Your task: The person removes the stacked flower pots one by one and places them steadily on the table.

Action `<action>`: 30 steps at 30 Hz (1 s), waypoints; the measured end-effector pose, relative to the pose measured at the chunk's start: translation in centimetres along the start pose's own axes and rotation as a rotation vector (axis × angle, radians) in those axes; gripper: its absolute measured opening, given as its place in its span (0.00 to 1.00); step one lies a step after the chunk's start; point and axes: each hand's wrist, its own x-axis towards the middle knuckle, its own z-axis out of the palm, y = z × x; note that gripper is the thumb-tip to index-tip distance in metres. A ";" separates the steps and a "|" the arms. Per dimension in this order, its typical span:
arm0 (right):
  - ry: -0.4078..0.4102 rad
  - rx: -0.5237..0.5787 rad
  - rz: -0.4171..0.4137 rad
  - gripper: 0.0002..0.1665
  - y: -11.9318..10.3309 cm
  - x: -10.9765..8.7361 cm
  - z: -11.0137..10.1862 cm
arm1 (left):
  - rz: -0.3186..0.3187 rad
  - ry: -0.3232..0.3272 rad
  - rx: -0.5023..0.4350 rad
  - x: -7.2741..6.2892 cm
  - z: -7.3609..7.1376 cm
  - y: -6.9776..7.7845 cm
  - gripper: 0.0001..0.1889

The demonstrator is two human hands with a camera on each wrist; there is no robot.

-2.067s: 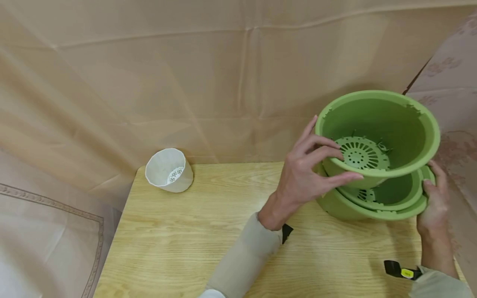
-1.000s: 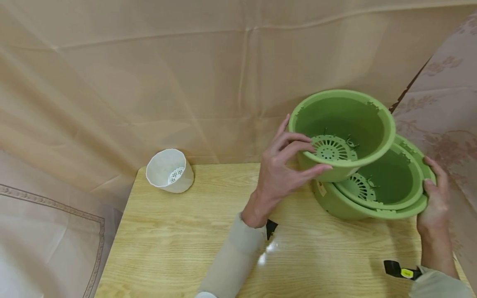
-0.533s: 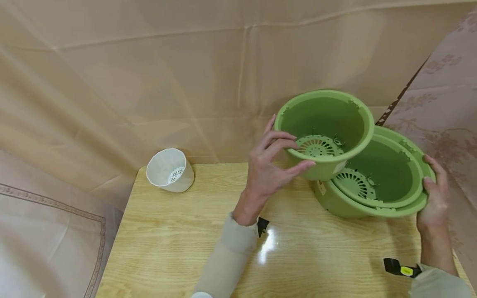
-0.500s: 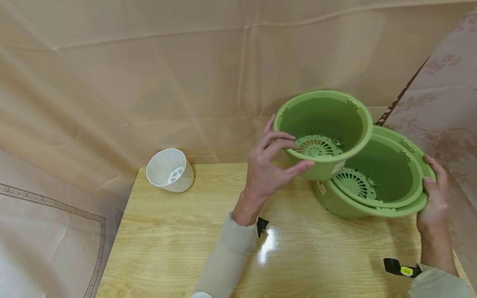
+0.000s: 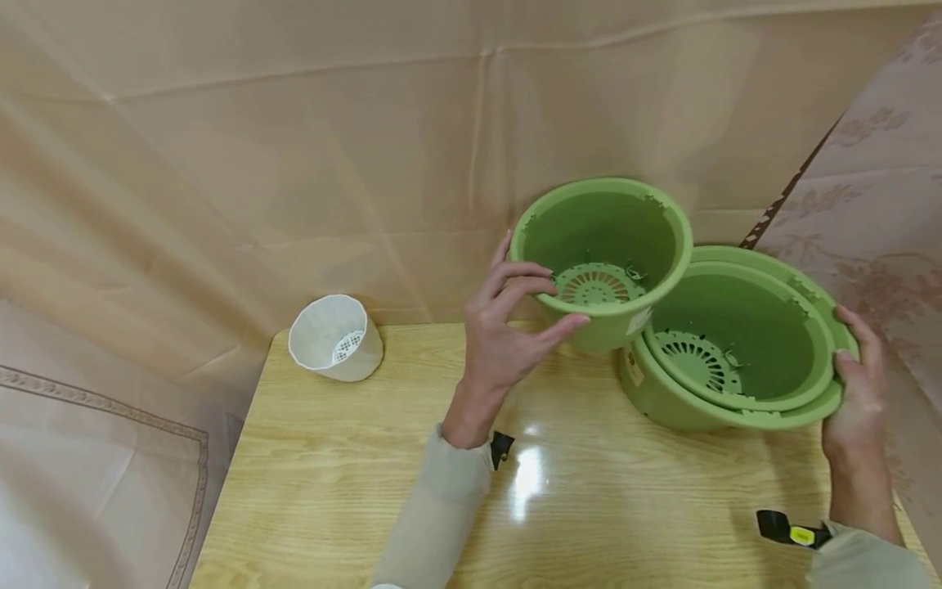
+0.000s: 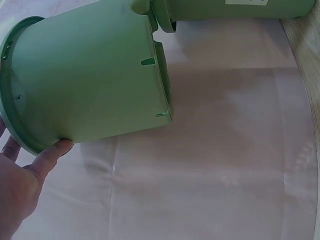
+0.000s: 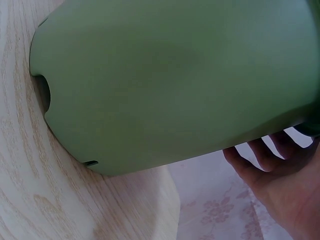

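My left hand (image 5: 508, 327) grips the near-left rim of a green plastic flower pot (image 5: 618, 327), fingers inside and thumb outside. This pot has a slotted bottom and hangs tilted above the table; the left wrist view shows the outer wall of the pot (image 6: 90, 75). To its right, a larger green flower pot (image 5: 662, 405) stands on the table with another green pot (image 5: 773, 327) nested in it. My right hand (image 5: 857, 401) holds the right rim of these nested pots. In the right wrist view, my fingers (image 7: 245, 167) curl under that rim, beside the large pot's wall (image 7: 175, 90).
A small white pot (image 5: 334, 335) with a perforated bottom stands at the table's back left corner. Beige cloth (image 5: 405, 164) hangs behind the wooden table (image 5: 353, 491), and flowered cloth (image 5: 883, 204) lies to the right.
My left hand has lifted the smaller pot out from above the nested pots and carried it left. My right hand stays on their rim; the white pot has not moved.
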 end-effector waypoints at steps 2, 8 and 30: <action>-0.005 0.004 -0.006 0.26 0.0 0.0 0.0 | -0.004 0.000 0.002 -0.1 -0.3 -0.1 0.20; 0.014 -0.010 -0.010 0.25 0.0 -0.2 0.4 | -0.010 0.009 -0.004 -0.3 -1.0 -0.4 0.20; -0.166 -0.360 0.010 0.33 -1.2 -0.1 -1.3 | -0.059 0.059 0.003 -2.0 -2.5 -1.3 0.27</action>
